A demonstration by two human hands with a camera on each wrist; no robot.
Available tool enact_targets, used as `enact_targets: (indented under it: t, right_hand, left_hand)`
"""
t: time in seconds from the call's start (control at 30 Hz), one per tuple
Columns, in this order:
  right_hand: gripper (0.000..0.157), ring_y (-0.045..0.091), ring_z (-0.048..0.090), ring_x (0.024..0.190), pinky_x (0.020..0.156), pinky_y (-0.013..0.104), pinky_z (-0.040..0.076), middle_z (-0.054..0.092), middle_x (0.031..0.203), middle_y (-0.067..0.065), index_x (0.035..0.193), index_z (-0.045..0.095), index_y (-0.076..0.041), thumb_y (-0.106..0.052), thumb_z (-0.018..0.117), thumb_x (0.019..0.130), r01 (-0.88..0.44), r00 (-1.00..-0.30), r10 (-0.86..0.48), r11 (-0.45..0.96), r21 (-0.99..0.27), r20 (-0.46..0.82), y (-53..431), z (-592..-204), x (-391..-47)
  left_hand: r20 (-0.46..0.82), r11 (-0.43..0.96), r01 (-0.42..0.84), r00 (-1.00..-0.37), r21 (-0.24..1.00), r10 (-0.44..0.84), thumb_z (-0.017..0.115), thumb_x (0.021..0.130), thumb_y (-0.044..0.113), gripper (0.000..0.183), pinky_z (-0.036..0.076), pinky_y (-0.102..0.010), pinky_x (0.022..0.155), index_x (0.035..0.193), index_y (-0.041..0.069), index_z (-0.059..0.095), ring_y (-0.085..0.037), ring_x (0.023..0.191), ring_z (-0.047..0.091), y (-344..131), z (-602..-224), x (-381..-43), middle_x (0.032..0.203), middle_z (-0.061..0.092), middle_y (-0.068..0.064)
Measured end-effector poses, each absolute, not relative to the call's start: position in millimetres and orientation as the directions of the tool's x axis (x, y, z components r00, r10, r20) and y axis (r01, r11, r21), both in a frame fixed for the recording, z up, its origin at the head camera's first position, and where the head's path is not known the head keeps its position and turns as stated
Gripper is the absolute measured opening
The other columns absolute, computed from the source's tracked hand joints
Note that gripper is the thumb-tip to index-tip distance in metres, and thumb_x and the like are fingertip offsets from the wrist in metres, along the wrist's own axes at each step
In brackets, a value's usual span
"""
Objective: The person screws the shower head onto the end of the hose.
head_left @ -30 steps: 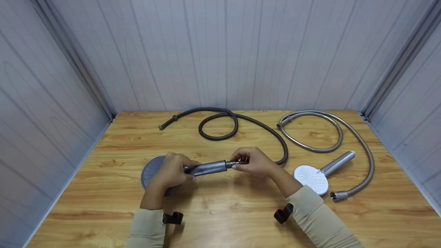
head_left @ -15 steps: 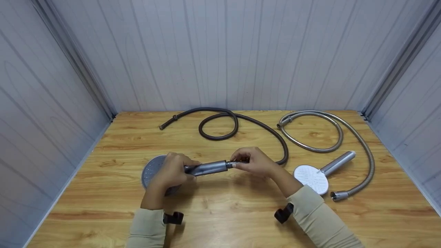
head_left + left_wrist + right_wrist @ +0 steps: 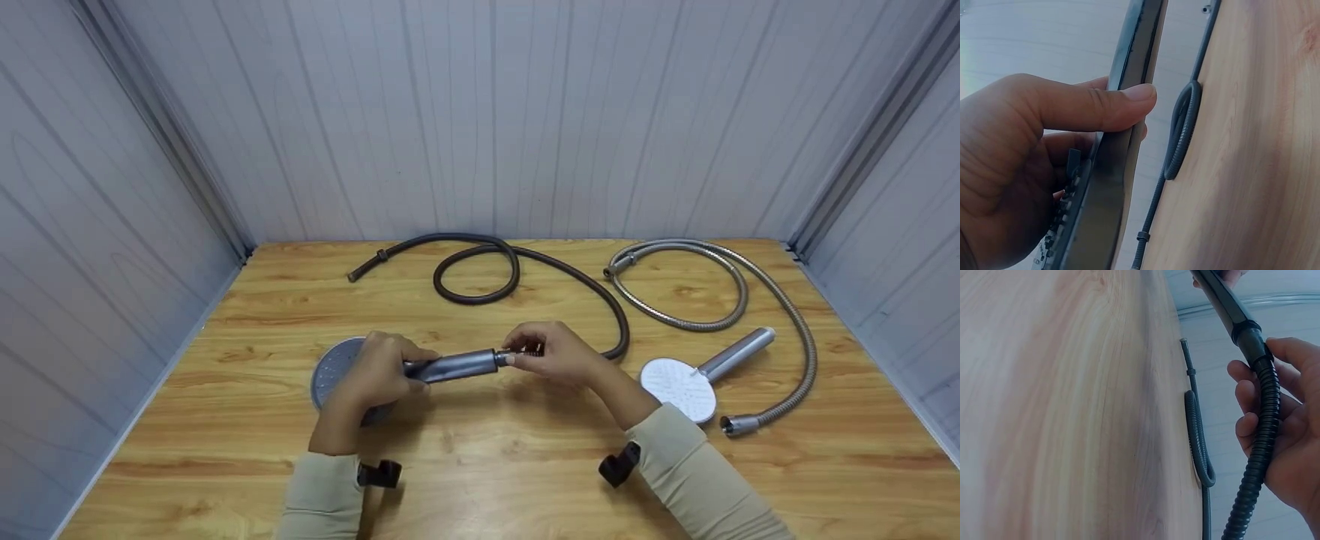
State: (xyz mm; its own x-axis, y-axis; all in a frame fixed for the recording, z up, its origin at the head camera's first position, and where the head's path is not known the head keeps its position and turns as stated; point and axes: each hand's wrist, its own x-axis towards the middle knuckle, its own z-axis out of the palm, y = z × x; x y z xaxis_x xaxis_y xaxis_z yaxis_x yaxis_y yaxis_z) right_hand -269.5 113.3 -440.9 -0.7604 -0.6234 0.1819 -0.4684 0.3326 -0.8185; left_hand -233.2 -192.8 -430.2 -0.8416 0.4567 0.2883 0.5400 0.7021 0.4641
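Still, left hand (image 3: 379, 367) gripping grey shower head (image 3: 450, 366) handle, right hand (image 3: 559, 352) pinching dark hose (image 3: 570, 281) nut, positions barely changed.

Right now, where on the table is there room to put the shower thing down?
The front of the wooden table, between the two sleeves, is bare. So is the left strip beside the grey shower head. The back is crowded by the dark hose and the silver hose, and the white shower head fills the right.
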Motion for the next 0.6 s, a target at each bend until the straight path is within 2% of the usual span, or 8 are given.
enact_targets:
  t: [0.1,0.2,0.37,0.6]
  right_hand:
    - [0.026,0.018,0.058,0.079,0.067,0.026,0.047,0.066,0.093,0.003,0.108,0.069,-0.004,-0.017,0.076,0.086,-0.484,-0.757,-0.620,0.323,-0.813,0.204,113.3,-442.6,-269.7]
    - [0.026,0.018,0.058,0.080,0.068,0.027,0.047,0.065,0.094,0.003,0.106,0.068,-0.005,-0.013,0.078,0.083,-0.497,-0.753,-0.619,0.313,-0.810,0.223,113.7,-444.1,-269.9]
    - [0.021,0.016,0.058,0.077,0.066,0.026,0.047,0.065,0.094,0.000,0.103,0.070,-0.010,-0.009,0.077,0.083,-0.500,-0.753,-0.616,0.308,-0.809,0.231,113.4,-443.4,-268.4]
    - [0.019,0.018,0.057,0.076,0.065,0.027,0.046,0.066,0.095,0.003,0.102,0.071,-0.009,-0.009,0.076,0.084,-0.498,-0.750,-0.617,0.288,-0.818,0.238,112.9,-442.2,-266.7]
  left_hand:
    - [0.272,0.705,0.522,-0.852,0.479,0.446,0.090,0.064,0.010,0.043,0.038,-0.048,0.095,0.105,0.015,0.078,-0.012,0.079,0.064,-192.9,-430.4,-233.0,0.089,0.074,0.001]
    - [0.261,0.705,0.510,-0.859,0.492,0.440,0.089,0.064,0.009,0.043,0.035,-0.048,0.096,0.105,0.016,0.078,-0.012,0.079,0.063,-192.5,-429.8,-232.3,0.089,0.074,0.002]
    - [0.273,0.695,0.520,-0.854,0.496,0.444,0.088,0.064,0.007,0.043,0.035,-0.048,0.096,0.104,0.016,0.078,-0.010,0.078,0.063,-192.3,-429.6,-232.4,0.089,0.074,0.004]
    - [0.299,0.681,0.548,-0.836,0.485,0.460,0.088,0.061,0.006,0.043,0.036,-0.047,0.094,0.103,0.015,0.079,-0.010,0.069,0.058,-193.4,-430.8,-233.5,0.086,0.074,0.003]
